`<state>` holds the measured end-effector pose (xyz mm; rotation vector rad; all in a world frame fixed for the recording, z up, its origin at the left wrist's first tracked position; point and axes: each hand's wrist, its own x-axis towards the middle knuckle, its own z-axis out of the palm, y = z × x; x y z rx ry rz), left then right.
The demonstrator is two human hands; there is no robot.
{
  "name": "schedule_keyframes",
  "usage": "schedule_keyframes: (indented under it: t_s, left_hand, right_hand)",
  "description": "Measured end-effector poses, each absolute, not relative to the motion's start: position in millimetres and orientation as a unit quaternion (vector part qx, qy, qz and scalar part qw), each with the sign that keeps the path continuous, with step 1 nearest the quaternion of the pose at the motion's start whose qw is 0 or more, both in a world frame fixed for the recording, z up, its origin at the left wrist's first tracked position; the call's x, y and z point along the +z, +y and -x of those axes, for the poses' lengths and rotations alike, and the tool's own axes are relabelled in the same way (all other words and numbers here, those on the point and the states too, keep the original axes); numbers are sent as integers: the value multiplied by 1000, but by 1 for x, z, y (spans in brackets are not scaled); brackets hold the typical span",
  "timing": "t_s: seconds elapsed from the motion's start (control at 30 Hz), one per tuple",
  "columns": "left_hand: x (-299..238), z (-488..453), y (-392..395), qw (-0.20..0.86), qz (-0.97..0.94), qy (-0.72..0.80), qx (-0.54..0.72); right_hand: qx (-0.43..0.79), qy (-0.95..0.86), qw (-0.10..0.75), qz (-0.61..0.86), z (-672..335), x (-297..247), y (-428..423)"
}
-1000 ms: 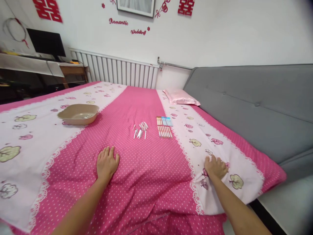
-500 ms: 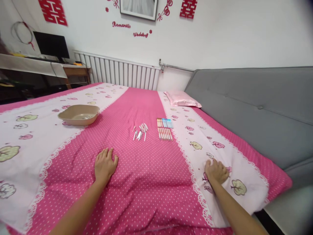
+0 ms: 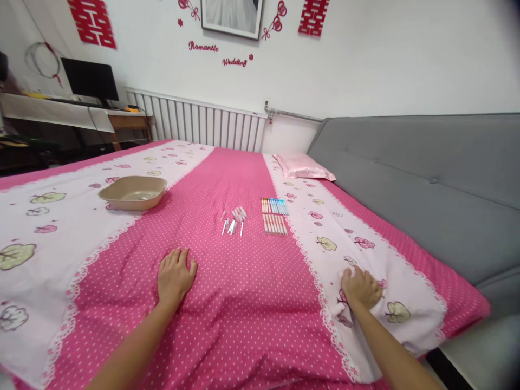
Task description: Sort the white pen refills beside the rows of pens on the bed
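Note:
My left hand [image 3: 176, 275] lies flat on the pink dotted part of the bedspread, its fingers a little apart and holding nothing. On the pale strip at the right rests my right hand [image 3: 361, 288], palm down with fingers loosely bent; nothing shows in it. Beyond both hands, a loose pile of pink and white pen-like sticks [image 3: 239, 213] lies in the middle. Just right of it are two neat rows of slim pens: the far row has orange-brown and blue ones [image 3: 278, 206], the near row whitish and orange ones [image 3: 275, 224]. Neither hand touches them.
A beige plastic basin [image 3: 136, 203] stands at the left on the bedspread [image 3: 227, 325]. A pink pillow [image 3: 304, 166] lies at the far right by the grey padded headboard [image 3: 430, 179]. Behind the bed are a white radiator [image 3: 195, 120] and a desk with a monitor [image 3: 90, 80].
The view has tilted up slightly, so everything sits a little lower in the picture. Both hands stay in place on the bedspread, and the pens and basin have not moved.

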<state>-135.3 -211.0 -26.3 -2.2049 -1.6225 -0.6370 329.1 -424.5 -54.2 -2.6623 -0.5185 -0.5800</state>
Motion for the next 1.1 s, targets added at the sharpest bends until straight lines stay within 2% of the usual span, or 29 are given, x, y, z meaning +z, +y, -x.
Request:
schedule_keyframes:
  t_s: [1.1]
  left_hand:
    - [-26, 136, -213, 155, 775, -573, -216]
  right_hand:
    - [-206, -183, 179, 944, -326, -52, -425]
